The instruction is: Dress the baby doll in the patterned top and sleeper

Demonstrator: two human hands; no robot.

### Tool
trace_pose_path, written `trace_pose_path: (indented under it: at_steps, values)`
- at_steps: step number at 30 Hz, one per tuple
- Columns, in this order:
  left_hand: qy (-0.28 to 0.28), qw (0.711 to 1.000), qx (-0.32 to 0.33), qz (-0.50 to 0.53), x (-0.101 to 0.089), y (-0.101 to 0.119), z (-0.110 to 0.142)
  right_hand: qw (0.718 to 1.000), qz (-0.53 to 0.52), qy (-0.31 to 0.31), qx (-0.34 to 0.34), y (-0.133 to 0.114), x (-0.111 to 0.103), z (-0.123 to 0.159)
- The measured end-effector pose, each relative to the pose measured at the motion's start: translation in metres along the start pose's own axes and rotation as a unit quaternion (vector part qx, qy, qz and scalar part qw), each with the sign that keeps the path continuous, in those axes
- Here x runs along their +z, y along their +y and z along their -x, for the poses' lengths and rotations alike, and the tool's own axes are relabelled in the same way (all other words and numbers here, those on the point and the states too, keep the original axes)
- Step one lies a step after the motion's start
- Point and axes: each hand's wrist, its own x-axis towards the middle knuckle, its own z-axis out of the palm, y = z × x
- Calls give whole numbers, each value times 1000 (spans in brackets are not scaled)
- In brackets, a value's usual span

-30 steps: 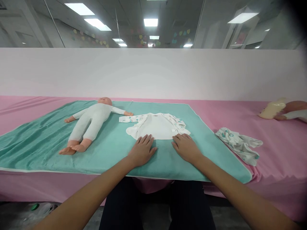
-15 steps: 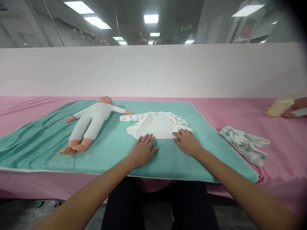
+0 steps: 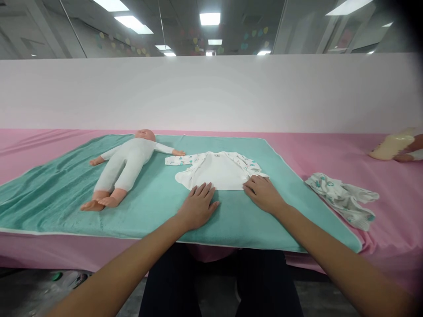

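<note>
A small white baby shirt (image 3: pixel 216 171) with a coloured print lies spread flat on a teal mat (image 3: pixel 155 202). My left hand (image 3: pixel 197 206) rests flat on the mat, fingers spread, its fingertips at the shirt's near hem. My right hand (image 3: pixel 263 193) lies at the shirt's near right corner, fingers slightly curled and touching the cloth. A baby doll (image 3: pixel 124 165) in a white suit lies on its back on the mat, left of the shirt, one arm reaching toward the shirt's sleeve.
The mat covers a long table with a pink cloth (image 3: pixel 390 185). A crumpled printed garment (image 3: pixel 343 199) lies on the pink cloth to the right. A cream bottle (image 3: pixel 391 146) sits at the far right by another person's hand. A white partition (image 3: pixel 211 92) runs behind.
My right hand slid a little to the right along the shirt's hem toward its corner. The left hand stayed put. The view tilted slightly.
</note>
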Motion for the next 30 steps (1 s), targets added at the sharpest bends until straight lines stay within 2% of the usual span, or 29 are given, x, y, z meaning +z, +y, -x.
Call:
trace_pose_path:
  at_steps: [4, 8, 12, 19, 22, 25, 30]
  values:
    - [11, 1000, 3, -1, 3, -1, 0, 999, 2, 20, -43, -1, 1, 1]
    - [15, 1000, 6, 4, 4, -2, 0, 996, -23, -16, -82, -1, 5, 1]
    - [14, 1000, 7, 14, 3, -2, 0, 997, -8, -30, -67, -4, 3, 3]
    - [17, 1000, 3, 19, 3, -2, 1, 998, 59, 4, -2, -12, -3, 11]
    - [18, 1000, 5, 17, 3, -2, 0, 999, 28, 13, -43, -10, 0, 7]
    - [16, 1000, 3, 11, 3, -1, 0, 994, -9, -19, -104, -11, 8, -7]
    - [15, 1000, 2, 4, 1, 1, -1, 985, -36, -42, -164, -33, 25, -41]
